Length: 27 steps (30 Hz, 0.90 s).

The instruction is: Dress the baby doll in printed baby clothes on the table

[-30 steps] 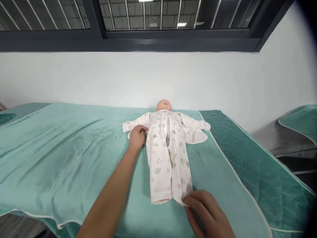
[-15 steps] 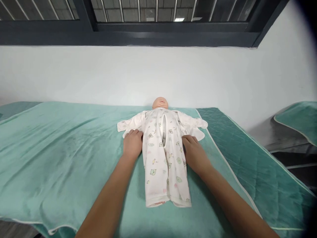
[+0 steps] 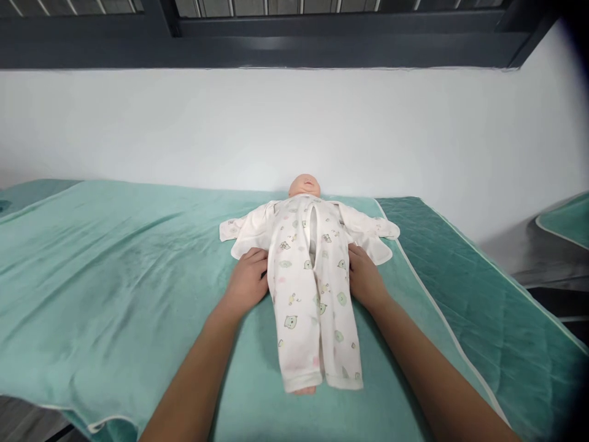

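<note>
On either side of the doll's waist my hands lie flat: my left hand [image 3: 247,279] presses against the near edge of the romper [image 3: 313,288] with its fingers together and tucked toward the cloth, and my right hand [image 3: 363,279] does the same on the other side, palm down, neither one closed around anything. Between them the baby doll [image 3: 304,185] lies on its back, head toward the wall, arms spread to the sides, legs pointing toward me.

As I judge it, the dressing is mostly done. Both sleeves are filled, both trouser legs are pulled down, and a bit of foot shows at the left cuff. What looks unfinished is the front: a slit [image 3: 313,236] runs open from the chest to the belly, and the side flaps stick out loosely under the arms, so fastening and smoothing are probably left.

Under the doll a pale green blanket [image 3: 115,258] is spread over the bed, white-piped at its edge, with a darker quilted cover [image 3: 464,288] showing to the right. Beyond stands a plain white wall [image 3: 184,123] and a dark window frame [image 3: 294,43] above it; another green-covered surface [image 3: 568,218] shows at far right.
</note>
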Each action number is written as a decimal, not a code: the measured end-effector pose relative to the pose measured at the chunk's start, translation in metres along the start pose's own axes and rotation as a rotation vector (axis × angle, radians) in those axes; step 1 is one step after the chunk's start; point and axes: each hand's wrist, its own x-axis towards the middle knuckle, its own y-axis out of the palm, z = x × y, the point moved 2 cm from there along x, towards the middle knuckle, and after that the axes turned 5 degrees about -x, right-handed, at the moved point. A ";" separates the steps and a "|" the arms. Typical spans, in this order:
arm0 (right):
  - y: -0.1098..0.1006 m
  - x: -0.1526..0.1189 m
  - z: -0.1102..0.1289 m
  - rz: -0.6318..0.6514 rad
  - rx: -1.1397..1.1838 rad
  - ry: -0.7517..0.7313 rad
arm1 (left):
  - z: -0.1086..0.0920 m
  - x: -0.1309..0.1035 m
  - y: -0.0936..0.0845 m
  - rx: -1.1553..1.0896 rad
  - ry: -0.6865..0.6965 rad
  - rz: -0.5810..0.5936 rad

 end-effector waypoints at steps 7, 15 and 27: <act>0.008 0.002 -0.002 0.045 -0.024 -0.115 | -0.004 0.003 0.008 -0.036 0.130 0.107; 0.010 0.010 0.008 0.058 -0.189 -0.077 | -0.012 0.001 0.008 0.087 0.077 0.118; -0.003 -0.011 0.013 -0.115 0.028 -0.275 | -0.015 -0.003 0.004 0.169 0.051 0.023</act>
